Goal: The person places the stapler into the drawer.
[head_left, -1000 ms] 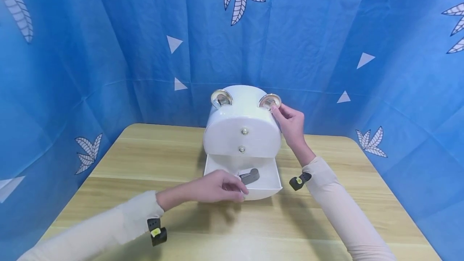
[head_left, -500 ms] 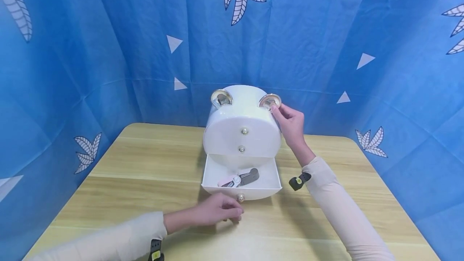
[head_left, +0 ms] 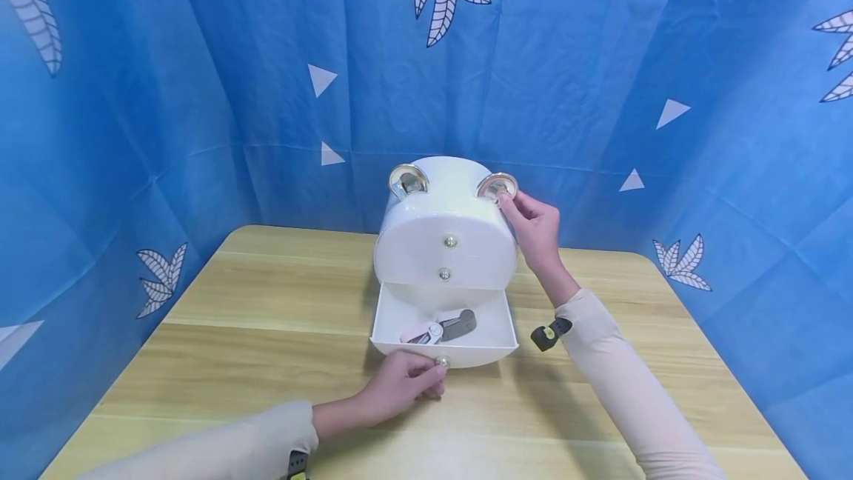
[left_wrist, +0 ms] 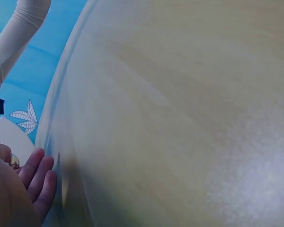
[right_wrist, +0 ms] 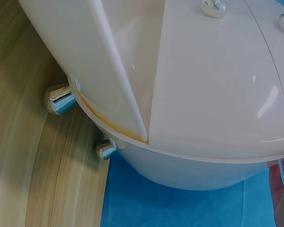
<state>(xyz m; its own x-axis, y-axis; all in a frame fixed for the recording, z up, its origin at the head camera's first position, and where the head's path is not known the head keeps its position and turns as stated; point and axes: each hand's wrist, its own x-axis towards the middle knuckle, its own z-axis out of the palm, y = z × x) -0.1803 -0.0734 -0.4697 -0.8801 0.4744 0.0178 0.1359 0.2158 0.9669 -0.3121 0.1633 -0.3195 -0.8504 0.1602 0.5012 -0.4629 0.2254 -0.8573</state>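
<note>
A white rounded drawer box (head_left: pixel 446 206) with two gold-rimmed, ear-like parts stands on the table. Its bottom drawer (head_left: pixel 476 356) is pulled out. Inside lie a flat grey piece (head_left: pixel 460 326) and a pink piece with a white round part (head_left: pixel 426 332); I cannot tell whether they are joined. My left hand (head_left: pixel 400 387) pinches the knob (head_left: pixel 443 361) on that drawer's front. At the box's top right, my right hand (head_left: pixel 535 230) holds the right ear (head_left: pixel 492 183), thumb against its face. The right wrist view catches only the fingers (right_wrist: pixel 279 187) at its edge.
The wooden table (head_left: pixel 280 295) extends on both sides of the box. A blue patterned curtain (head_left: pixel 280 95) hangs close behind it. The left ear (head_left: pixel 408 182) and two upper drawer knobs (head_left: pixel 449 241) stick out. Silver feet (right_wrist: pixel 61 99) are seen below the box.
My left hand has left the space over the open drawer, moved down in front of it, and taken hold of its knob. The pink piece has come into sight. My right hand stays on the ear.
</note>
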